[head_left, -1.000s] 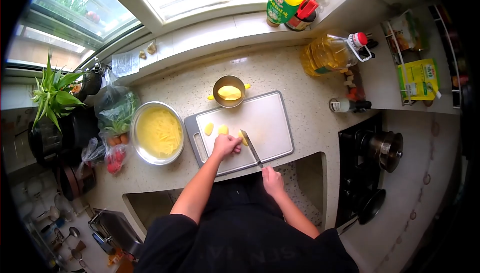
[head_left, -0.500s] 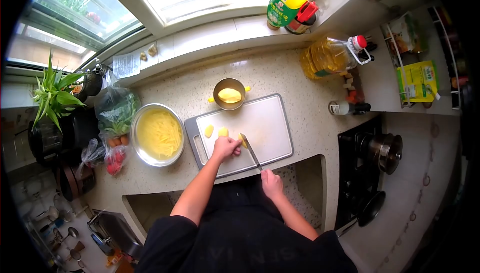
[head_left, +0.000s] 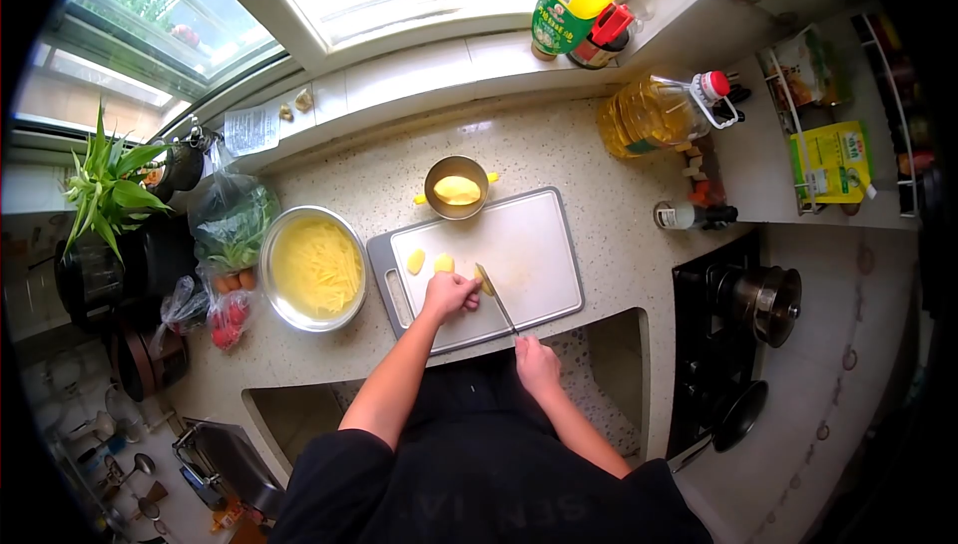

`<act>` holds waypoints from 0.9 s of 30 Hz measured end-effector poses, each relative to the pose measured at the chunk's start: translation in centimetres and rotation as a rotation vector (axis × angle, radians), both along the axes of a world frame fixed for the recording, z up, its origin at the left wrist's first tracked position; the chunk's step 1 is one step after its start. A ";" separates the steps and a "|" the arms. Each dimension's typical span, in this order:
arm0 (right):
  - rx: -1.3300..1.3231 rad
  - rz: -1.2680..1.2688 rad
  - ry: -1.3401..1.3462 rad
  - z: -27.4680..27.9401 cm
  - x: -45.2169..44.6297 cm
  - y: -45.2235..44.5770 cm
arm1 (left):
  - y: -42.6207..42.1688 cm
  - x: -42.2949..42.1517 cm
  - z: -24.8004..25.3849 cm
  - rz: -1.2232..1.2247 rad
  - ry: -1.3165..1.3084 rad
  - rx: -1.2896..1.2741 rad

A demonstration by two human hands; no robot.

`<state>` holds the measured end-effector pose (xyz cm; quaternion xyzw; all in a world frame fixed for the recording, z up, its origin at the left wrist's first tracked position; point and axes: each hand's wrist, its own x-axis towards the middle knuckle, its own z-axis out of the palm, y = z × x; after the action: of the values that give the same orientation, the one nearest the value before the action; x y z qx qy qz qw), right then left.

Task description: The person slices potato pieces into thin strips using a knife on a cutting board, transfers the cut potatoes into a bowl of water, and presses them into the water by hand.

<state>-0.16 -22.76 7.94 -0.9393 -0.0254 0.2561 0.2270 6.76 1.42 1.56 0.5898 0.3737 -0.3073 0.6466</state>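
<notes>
My right hand point(head_left: 538, 362) is wrapped round the handle of a knife point(head_left: 503, 310), whose blade reaches up and left over a white cutting board point(head_left: 539, 255) with a grey rim. The blade's tip end is at a small yellow piece point(head_left: 485, 281). Against that piece are the curled fingers of my left hand point(head_left: 452, 295), closed on it. Two more yellow slices, one at the left point(head_left: 415, 262) and one just above my left hand point(head_left: 444, 263), lie on the board. Behind the board, a small metal pot point(head_left: 458, 167) with yellow handles holds a peeled yellow piece point(head_left: 457, 191).
A metal bowl point(head_left: 271, 300) of yellow strips in liquid stands left of the board. Bagged greens point(head_left: 238, 230) are farther left. An oil jug point(head_left: 649, 117) and a dark-capped bottle point(head_left: 684, 215) stand at the right, near a stove point(head_left: 699, 294) with pans.
The knife blade has tilted slightly, its face now less visible, and my right hand has shifted a little to the left. My left hand stays almost in place.
</notes>
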 end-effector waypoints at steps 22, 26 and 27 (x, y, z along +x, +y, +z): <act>0.170 -0.040 -0.014 0.1 0.0 -1.0 | 0.2 -0.2 -0.4 -0.034 -0.010 -0.003; 0.193 -0.048 -0.020 0.3 0.0 -0.8 | 0.1 -0.2 -0.4 -0.022 -0.018 0.008; 0.182 -0.046 -0.014 0.3 0.0 -0.8 | 0.1 -0.2 -0.3 -0.024 -0.017 0.006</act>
<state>-0.17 -23.58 8.29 -0.9168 -0.0285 0.2407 0.3173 6.59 1.53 1.28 0.5988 0.3622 -0.3088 0.6441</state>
